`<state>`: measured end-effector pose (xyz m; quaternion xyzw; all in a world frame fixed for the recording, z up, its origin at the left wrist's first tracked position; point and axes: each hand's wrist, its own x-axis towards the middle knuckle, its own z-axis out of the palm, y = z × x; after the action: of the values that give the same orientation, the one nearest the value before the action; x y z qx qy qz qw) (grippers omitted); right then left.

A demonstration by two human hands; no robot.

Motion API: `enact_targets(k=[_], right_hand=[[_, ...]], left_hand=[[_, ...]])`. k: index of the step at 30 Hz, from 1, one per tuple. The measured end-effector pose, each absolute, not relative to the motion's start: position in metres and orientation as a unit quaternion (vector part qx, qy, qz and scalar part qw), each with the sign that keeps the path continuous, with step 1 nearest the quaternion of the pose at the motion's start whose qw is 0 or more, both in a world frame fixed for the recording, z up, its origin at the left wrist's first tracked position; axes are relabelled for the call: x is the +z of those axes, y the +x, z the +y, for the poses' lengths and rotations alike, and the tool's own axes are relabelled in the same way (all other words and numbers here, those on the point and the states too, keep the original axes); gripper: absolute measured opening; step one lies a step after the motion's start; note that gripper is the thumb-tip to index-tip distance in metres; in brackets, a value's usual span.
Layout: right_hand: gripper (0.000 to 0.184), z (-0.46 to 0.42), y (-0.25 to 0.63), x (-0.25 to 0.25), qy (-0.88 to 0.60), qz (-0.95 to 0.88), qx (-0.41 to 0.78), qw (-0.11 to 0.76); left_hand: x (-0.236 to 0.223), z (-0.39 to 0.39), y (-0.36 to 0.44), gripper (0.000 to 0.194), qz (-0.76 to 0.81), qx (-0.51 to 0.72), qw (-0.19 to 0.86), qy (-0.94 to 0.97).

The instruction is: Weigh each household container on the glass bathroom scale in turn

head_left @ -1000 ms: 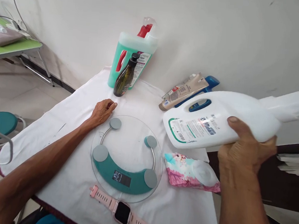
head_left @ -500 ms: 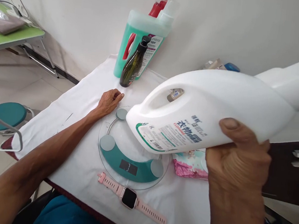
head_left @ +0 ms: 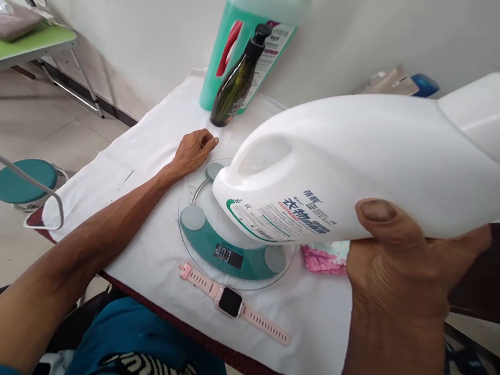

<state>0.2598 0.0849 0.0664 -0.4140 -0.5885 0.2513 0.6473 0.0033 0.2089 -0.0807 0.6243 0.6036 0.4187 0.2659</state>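
My right hand grips a large white detergent jug from beneath, thumb on its label, holding it on its side in the air above a round glass bathroom scale with a teal band and lit display. My left hand rests on the white cloth at the scale's far left rim, fingers curled loosely with nothing in them. The jug hides much of the scale's right half.
A pink smartwatch lies in front of the scale. A pink wipes pack sits right of it. A dark pump bottle and green jug stand by the wall. A teal stool stands on the left.
The white jug has swung left from beside the table to over the scale and closer to the camera. The left hand stayed by the scale's rim. The scale's display reading changed.
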Motion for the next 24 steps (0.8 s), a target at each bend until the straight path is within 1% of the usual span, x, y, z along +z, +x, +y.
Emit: enact_targets(k=[4,6,9,11,13,16,21,24], right_hand=[[0.086,0.078,0.27,0.058,-0.422,-0.601,0.261,0.627],[0.085,0.075,0.278,0.044,-0.424,-0.587,0.253,0.642],[0.068,0.068,0.288,0.009,-0.463,-0.51,0.183,0.702],[0.058,0.062,0.293,-0.019,-0.517,-0.456,0.138,0.712],[0.055,0.057,0.298,-0.043,-0.549,-0.44,0.123,0.7],[0.06,0.051,0.305,-0.064,-0.552,-0.478,0.124,0.671],[0.066,0.044,0.31,-0.071,-0.569,-0.572,0.139,0.574],[0.072,0.041,0.308,-0.07,-0.578,-0.598,0.138,0.538]], left_hand=[[-0.082,0.209,0.003,0.019,0.593,0.429,0.267,0.627],[-0.082,0.208,0.002,0.019,0.589,0.433,0.268,0.627],[-0.081,0.207,0.002,0.019,0.586,0.435,0.267,0.63],[-0.08,0.207,0.002,0.018,0.586,0.431,0.266,0.632],[-0.078,0.207,0.003,0.017,0.588,0.427,0.269,0.632],[-0.076,0.207,0.004,0.018,0.592,0.424,0.264,0.632],[-0.072,0.205,0.005,0.022,0.597,0.411,0.247,0.643],[-0.071,0.204,0.006,0.023,0.601,0.406,0.248,0.642]])
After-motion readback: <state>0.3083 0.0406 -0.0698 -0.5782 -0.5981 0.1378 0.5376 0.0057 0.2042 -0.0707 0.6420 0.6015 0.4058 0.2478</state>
